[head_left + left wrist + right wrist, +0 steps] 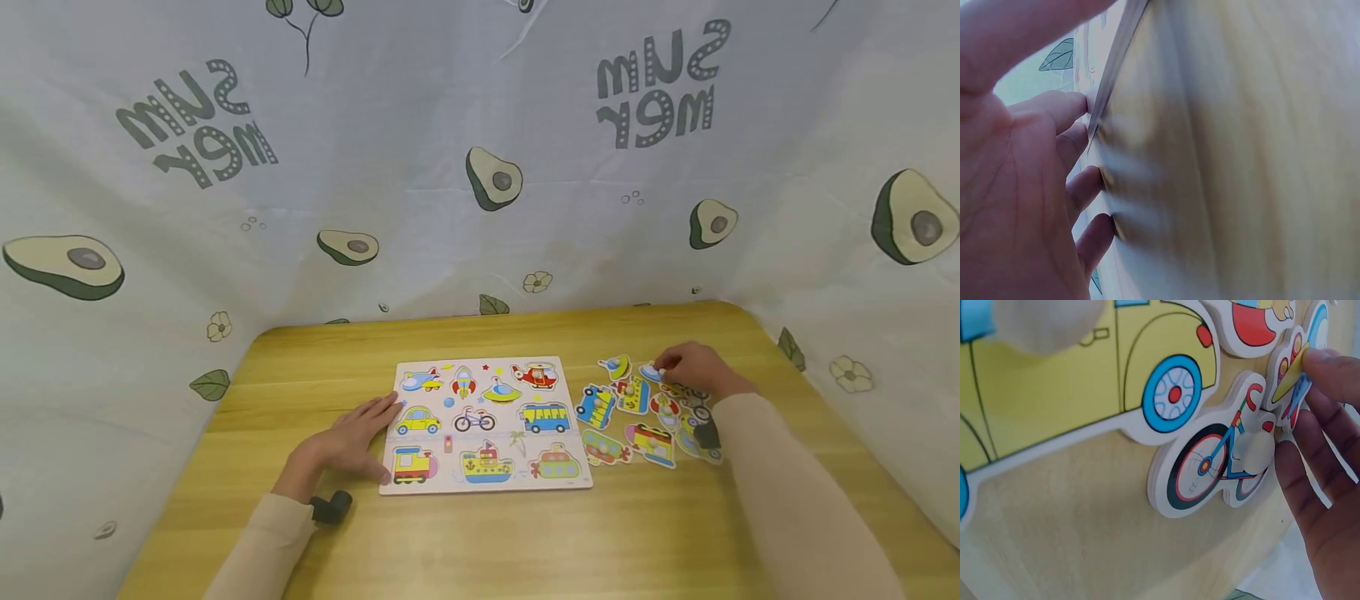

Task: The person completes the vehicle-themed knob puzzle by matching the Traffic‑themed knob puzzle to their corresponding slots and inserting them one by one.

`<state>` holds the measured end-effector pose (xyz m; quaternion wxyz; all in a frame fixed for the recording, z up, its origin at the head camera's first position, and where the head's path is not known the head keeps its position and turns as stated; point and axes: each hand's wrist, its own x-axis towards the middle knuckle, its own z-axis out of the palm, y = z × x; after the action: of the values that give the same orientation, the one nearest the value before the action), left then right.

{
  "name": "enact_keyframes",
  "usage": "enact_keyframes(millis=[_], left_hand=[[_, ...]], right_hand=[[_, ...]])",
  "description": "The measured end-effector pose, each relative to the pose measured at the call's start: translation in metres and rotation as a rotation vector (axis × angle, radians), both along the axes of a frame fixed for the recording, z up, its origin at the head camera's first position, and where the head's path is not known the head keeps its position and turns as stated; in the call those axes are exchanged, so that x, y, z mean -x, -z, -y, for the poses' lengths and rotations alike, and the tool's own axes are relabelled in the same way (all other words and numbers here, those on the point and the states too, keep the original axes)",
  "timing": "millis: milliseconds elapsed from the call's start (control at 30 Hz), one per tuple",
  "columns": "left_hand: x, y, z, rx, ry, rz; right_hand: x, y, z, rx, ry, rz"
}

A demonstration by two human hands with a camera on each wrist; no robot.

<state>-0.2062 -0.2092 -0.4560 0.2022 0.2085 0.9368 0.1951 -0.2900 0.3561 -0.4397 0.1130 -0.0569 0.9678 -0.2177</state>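
Note:
A pale puzzle board (491, 425) printed with vehicles lies flat on the table. My left hand (352, 442) rests at its left edge, fingers spread and thumb by the near corner; in the left wrist view the fingertips (1100, 237) touch down beside the board's edge. My right hand (693, 367) is at the far right of a cluster of knobbed pieces, pinching the airplane piece (651, 372) between thumb and fingers. Beside that hand in the right wrist view are the bicycle piece (1204, 462) and the yellow car piece (1097, 375).
Right of the board lie several other pieces: the flying saucer (617, 367), bus (596, 406), ship (633, 394), rocket (665, 408), submarine (606, 447) and train (652, 444), some overlapping. A printed avocado cloth (420, 192) hangs behind the wooden table (495, 550).

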Motion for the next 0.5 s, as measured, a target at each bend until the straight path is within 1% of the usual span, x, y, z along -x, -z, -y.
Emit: enact_keyframes(millis=[67,200,300,433,500], left_hand=[[-0.0002,-0.0005,0.0010,-0.002,-0.001,0.003],[0.0009,-0.0014,0.0026,0.002,0.007,-0.007],[0.0018,-0.0011,0.0028,-0.005,0.024,-0.012],[0.0001,-0.0018,0.0021,-0.018,0.033,0.000],[-0.0010,-0.0029,0.0017,-0.024,0.025,0.006]], right_hand=[[0.0021,-0.0001,0.0015,-0.009,-0.014,-0.016],[0.0057,-0.0008,0.0023,-0.052,-0.014,-0.034],[0.0069,-0.0003,0.0013,-0.072,0.016,-0.020],[0.0078,0.0004,0.0016,-0.078,0.041,-0.010],[0.0088,-0.0006,0.0028,-0.082,0.043,-0.027]])
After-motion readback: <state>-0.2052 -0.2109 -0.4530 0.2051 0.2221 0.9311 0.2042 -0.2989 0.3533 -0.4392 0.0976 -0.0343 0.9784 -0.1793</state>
